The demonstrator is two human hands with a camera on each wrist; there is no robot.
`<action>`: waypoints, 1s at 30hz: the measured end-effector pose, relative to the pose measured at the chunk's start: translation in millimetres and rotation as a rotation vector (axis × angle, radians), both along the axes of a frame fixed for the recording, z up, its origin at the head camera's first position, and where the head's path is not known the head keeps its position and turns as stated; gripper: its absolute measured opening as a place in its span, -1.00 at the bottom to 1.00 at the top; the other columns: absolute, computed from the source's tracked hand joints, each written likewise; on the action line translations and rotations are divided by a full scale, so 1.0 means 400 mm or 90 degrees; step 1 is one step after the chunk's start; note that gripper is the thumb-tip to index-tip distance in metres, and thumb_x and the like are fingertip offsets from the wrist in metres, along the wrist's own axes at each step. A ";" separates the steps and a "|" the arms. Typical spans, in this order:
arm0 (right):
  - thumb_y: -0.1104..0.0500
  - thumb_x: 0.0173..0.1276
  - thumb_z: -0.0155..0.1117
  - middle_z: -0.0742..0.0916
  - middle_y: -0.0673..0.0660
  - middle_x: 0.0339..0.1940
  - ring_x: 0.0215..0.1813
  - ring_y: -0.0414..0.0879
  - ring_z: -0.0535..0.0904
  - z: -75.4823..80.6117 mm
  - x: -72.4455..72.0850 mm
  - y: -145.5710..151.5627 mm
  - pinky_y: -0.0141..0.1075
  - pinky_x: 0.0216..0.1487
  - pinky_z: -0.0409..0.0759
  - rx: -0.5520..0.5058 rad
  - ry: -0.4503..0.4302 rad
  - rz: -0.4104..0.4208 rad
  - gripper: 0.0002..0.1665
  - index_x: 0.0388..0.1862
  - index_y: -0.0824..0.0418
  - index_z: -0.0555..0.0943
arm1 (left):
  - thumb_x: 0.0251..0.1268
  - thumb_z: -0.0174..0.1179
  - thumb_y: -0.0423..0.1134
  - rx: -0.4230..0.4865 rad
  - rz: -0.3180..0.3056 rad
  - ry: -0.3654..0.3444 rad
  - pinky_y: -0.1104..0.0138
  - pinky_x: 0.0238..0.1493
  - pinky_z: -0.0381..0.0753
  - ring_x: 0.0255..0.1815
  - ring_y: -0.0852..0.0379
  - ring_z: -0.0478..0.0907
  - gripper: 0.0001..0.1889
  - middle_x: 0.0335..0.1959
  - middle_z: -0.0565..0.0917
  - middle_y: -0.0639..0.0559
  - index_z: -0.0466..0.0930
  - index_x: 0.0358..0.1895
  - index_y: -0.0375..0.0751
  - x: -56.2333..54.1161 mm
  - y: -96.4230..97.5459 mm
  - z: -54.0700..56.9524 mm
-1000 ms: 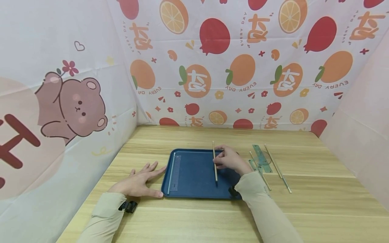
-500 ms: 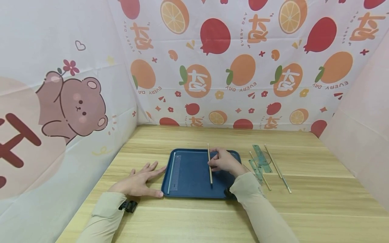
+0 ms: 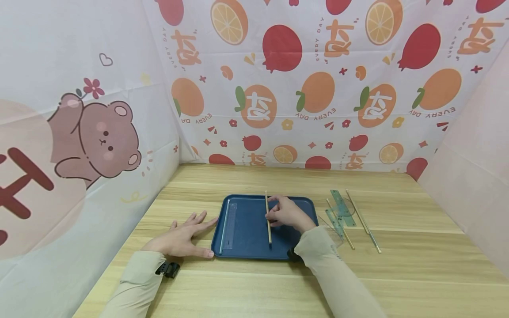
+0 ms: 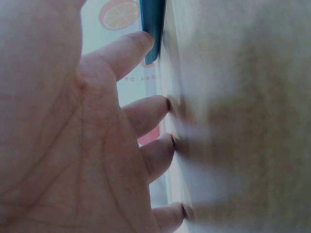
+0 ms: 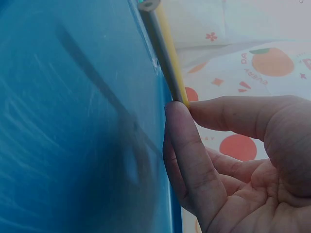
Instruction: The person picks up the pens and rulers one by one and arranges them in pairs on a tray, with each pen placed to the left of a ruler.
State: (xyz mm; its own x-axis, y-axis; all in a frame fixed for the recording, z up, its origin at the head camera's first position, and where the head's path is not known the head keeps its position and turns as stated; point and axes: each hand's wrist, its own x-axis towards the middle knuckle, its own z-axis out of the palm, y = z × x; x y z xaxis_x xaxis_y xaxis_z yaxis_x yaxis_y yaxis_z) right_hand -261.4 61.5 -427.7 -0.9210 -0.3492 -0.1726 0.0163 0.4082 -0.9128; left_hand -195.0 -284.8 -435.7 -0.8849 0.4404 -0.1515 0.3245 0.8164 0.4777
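Observation:
My right hand (image 3: pixel 289 213) pinches a yellow pencil (image 3: pixel 268 221) between thumb and fingertips, holding it just over the blue tray (image 3: pixel 246 254). In the right wrist view the pencil (image 5: pixel 167 53) casts a shadow on the tray's surface. Along the tray's left side lie a pale blue-green pencil (image 3: pixel 224 226) and, next to it, a clear ruler (image 3: pixel 231 227). My left hand (image 3: pixel 180 237) rests on the table with fingers spread, its thumb and index fingertip against the tray's left edge. The left wrist view shows that index finger (image 4: pixel 131 51) touching the tray's rim (image 4: pixel 153 29).
Right of the tray, green set squares and rulers (image 3: pixel 343 210) lie overlapping with a gold pencil (image 3: pixel 349 238). Beyond them are another yellow pencil (image 3: pixel 356 210) and a grey-blue one (image 3: pixel 374 242). Printed cloth (image 3: pixel 286 101) walls the wooden table (image 3: pixel 246 291) at back and sides.
My right hand has carried the yellow pencil leftward across the tray, towards the clear ruler. The left hand has stayed where it was.

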 end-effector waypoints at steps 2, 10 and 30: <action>0.38 0.50 0.35 0.73 0.22 -0.21 -0.25 -0.08 0.79 -0.003 0.001 -0.005 -0.16 -0.11 0.87 0.004 0.004 0.006 -0.30 0.57 0.35 0.39 | 0.12 0.54 0.35 -0.001 0.000 -0.001 -0.72 0.42 -0.33 0.77 -0.56 -0.24 0.13 0.78 -0.05 -0.39 0.20 0.73 0.14 0.000 0.000 0.000; 0.37 0.52 0.34 0.73 0.22 -0.21 -0.26 -0.07 0.80 -0.012 0.001 -0.027 -0.17 -0.10 0.87 0.001 -0.001 0.018 -0.31 0.57 0.34 0.39 | 0.12 0.53 0.35 -0.004 -0.001 0.000 -0.72 0.43 -0.33 0.77 -0.56 -0.24 0.13 0.78 -0.05 -0.40 0.20 0.73 0.13 0.001 0.001 -0.001; 0.39 0.46 0.40 0.70 0.17 -0.32 -0.37 -0.11 0.75 -0.013 0.019 -0.097 -0.23 -0.18 0.86 0.025 -0.018 0.028 -0.30 0.53 0.33 0.43 | 0.12 0.54 0.35 -0.005 -0.002 0.003 -0.72 0.41 -0.33 0.77 -0.55 -0.26 0.13 0.78 -0.05 -0.39 0.20 0.73 0.15 -0.004 -0.002 -0.008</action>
